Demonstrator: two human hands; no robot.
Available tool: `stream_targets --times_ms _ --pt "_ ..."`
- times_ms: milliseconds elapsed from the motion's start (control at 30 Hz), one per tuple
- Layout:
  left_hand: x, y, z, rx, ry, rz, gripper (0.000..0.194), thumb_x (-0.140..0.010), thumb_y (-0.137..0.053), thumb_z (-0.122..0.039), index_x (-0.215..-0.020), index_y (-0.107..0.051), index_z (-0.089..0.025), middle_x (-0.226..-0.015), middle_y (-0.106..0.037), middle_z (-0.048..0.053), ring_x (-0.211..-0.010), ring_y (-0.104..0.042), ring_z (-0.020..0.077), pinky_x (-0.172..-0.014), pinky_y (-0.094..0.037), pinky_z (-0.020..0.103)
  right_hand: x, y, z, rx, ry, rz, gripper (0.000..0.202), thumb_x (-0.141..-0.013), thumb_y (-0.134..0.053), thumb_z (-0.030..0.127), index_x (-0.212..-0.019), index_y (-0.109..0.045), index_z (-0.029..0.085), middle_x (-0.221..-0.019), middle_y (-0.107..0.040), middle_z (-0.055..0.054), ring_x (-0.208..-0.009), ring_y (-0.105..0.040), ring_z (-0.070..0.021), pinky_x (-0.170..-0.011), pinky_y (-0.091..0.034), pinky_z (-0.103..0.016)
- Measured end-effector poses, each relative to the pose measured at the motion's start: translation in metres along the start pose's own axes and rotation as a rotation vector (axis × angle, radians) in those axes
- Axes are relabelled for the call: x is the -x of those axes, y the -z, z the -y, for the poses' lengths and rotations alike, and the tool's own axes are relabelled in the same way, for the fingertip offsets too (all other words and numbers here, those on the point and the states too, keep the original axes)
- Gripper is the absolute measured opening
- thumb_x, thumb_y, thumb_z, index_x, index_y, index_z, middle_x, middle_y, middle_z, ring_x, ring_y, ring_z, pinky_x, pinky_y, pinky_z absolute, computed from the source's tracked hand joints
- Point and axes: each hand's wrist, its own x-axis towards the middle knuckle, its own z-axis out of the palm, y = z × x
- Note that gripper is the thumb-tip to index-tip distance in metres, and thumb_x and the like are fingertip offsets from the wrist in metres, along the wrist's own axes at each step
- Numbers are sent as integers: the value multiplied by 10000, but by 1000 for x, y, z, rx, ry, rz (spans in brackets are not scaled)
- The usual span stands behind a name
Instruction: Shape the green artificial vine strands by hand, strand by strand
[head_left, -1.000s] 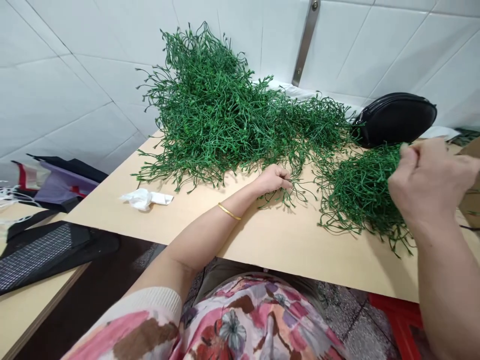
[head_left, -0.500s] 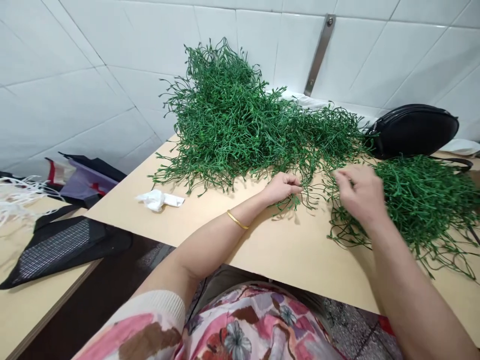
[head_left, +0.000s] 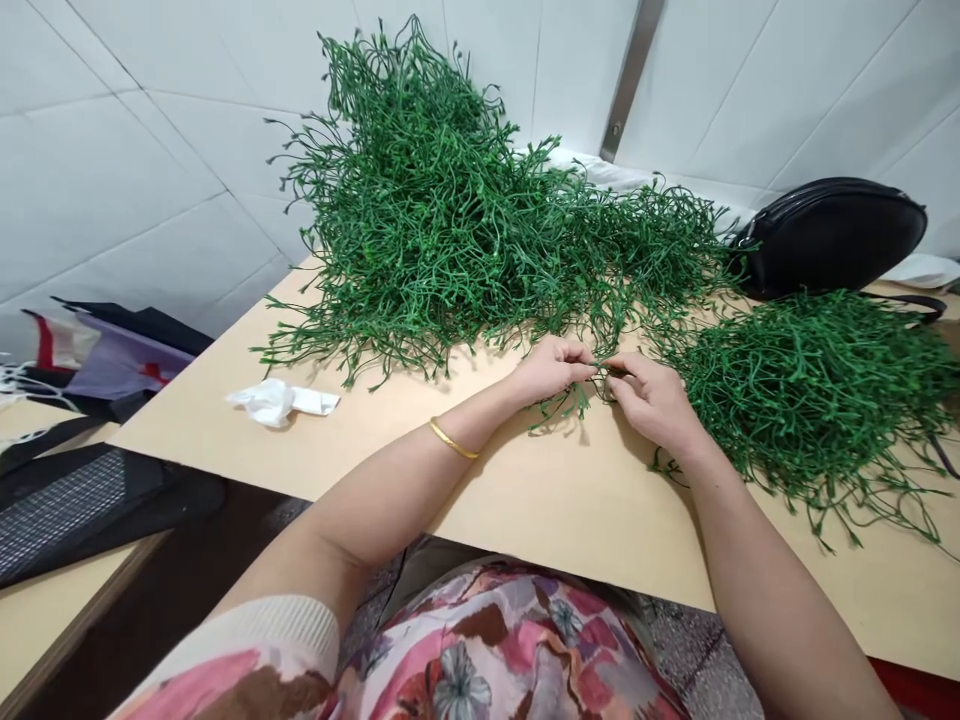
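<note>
In front of me, my left hand [head_left: 553, 368] pinches a thin green artificial sprig [head_left: 564, 405], whose budded ends hang below the fingers. Close against it, my right hand [head_left: 651, 398] is closed too, its thumb and fingertips on green strands just right of the left fingertips. Exactly where one strand ends and another begins between the hands is too small to make out. Behind the hands rises a large tangled heap of green sprigs [head_left: 442, 220]. Another pile of sprigs [head_left: 817, 390] lies to the right of my right hand.
A crumpled white tissue [head_left: 277, 402] lies on the wooden table [head_left: 525, 490] at left. By the tiled wall, a black bag [head_left: 836, 240] stands at the back right. Left, across a gap, a second surface holds a black mesh-panelled bag [head_left: 67, 510] and a purple item [head_left: 124, 355].
My right hand has come left from the edge of the right pile to meet my left hand's fingertips. The left hand keeps its pinch. The view has shifted slightly.
</note>
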Motion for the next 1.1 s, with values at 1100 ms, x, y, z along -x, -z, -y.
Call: stream_targets --times_ms 1100 --pt "6 -12 -11 19 -6 56 87 -688 -563 -117 -626 -616 -85 -560 -526 -22 -566 -441 61 -584 -350 198 3 -10 2 -52 -105 -58 219 -838 -392 300 -634 -391 221 -525 -442 17 -505 -408 -129 -523 -314 -267"
